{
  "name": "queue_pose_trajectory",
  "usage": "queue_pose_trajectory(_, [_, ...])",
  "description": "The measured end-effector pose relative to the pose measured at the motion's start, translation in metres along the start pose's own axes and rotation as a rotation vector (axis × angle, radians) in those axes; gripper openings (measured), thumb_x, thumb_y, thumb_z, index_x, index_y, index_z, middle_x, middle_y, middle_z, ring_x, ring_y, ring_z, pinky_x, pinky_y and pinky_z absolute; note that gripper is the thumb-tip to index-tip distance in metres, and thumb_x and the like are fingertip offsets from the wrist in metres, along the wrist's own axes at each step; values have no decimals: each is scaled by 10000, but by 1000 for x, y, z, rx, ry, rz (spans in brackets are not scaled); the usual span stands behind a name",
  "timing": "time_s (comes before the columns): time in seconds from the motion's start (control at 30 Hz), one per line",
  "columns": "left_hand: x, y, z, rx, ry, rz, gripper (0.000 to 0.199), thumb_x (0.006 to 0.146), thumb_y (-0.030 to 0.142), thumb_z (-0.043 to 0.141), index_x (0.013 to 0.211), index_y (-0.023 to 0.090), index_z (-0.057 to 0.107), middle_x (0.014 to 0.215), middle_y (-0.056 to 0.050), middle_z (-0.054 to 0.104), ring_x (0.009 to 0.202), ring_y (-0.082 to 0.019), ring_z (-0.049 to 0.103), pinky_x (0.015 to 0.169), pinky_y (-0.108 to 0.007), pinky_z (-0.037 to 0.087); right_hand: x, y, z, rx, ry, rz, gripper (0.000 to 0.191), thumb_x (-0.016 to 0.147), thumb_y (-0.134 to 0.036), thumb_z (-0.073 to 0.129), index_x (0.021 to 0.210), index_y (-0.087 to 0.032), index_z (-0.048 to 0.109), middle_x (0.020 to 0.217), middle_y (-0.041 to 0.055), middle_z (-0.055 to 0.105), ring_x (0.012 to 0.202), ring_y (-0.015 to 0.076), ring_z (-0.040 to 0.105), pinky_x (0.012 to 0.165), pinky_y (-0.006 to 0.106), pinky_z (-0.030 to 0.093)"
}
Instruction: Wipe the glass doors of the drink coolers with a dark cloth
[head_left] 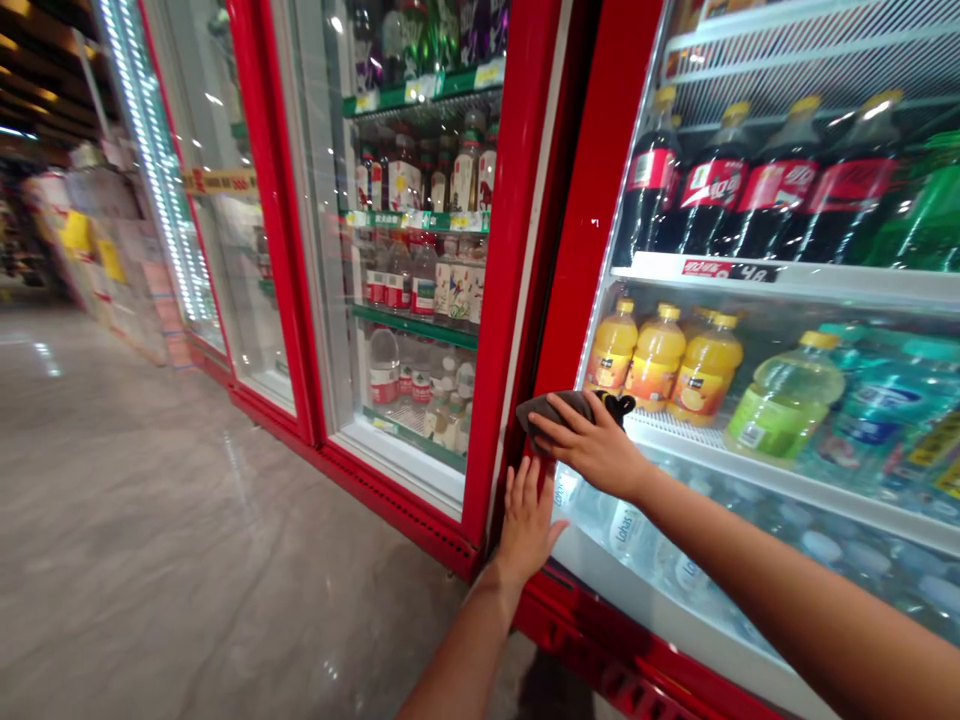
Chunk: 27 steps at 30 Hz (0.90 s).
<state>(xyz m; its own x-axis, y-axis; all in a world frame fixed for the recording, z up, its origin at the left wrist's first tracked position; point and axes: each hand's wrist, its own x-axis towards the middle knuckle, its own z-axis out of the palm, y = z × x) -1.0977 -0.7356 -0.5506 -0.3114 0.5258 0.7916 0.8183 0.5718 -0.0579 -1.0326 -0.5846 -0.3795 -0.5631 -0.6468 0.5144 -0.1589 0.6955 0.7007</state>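
Observation:
My right hand (pixel 596 445) presses a dark grey cloth (pixel 553 412) against the red door frame (pixel 570 330) of the drinks fridge, its fingers laid across the top. A small black and yellow piece (pixel 616 405) sticks out beyond the knuckles; what it is I cannot make out. Just below, my left hand (pixel 526 520) rests on the same red frame with fingers stretched out and thumb apart, holding nothing. Close to the right hand, behind the glass, are orange juice bottles (pixel 653 358).
Cola bottles (pixel 712 185) line the shelf above, and water bottles (pixel 626 525) lie lower down. A second red-framed fridge (pixel 491 300) with bottled drinks stands to the left. The shiny grey floor (pixel 225 540) runs back to blurred stacked goods (pixel 112 240).

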Motion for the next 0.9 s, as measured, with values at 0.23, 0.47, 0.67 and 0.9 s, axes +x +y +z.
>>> queue_pose_trajectory(0.23, [46, 11, -14, 22, 100, -27, 890, 934, 381, 644, 1620, 130, 134, 1651, -222, 288, 1556, -349, 217, 1220, -586, 321, 57, 85, -44, -102, 111, 399, 449, 1009, -166, 453, 1424, -301, 560, 1616, 31, 421, 1518, 370, 270, 1165, 703, 164])
queue_pose_trajectory(0.47, [106, 20, -24, 3, 223, -17, 872, 955, 414, 583, 1627, 145, 96, 1647, -200, 299, 1558, -352, 207, 1235, -598, 297, 54, 96, -51, -83, -6, 114, 446, 974, -203, 507, 1406, -292, 575, 1593, 19, 459, 1481, 363, 334, 1150, 691, 241])
queue_pose_trajectory(0.67, [180, 3, -57, -10, 288, -21, 864, 986, 436, 521, 1628, 110, 43, 1670, -207, 244, 1571, -339, 157, 1259, -580, 247, 112, 179, -91, -98, 106, 333, 428, 1026, -197, 416, 1425, -272, 550, 1626, 40, 403, 1520, 379, 242, 1157, 707, 182])
queue_pose_trajectory(0.9, [252, -13, -99, -61, 314, 44, 836, 993, 391, 499, 1626, 96, 39, 1664, -212, 261, 1562, -331, 200, 1245, -548, 298, 131, 214, -116, -63, -16, 21, 427, 977, -239, 509, 1393, -298, 582, 1594, 31, 455, 1470, 356, 354, 1136, 640, 295])
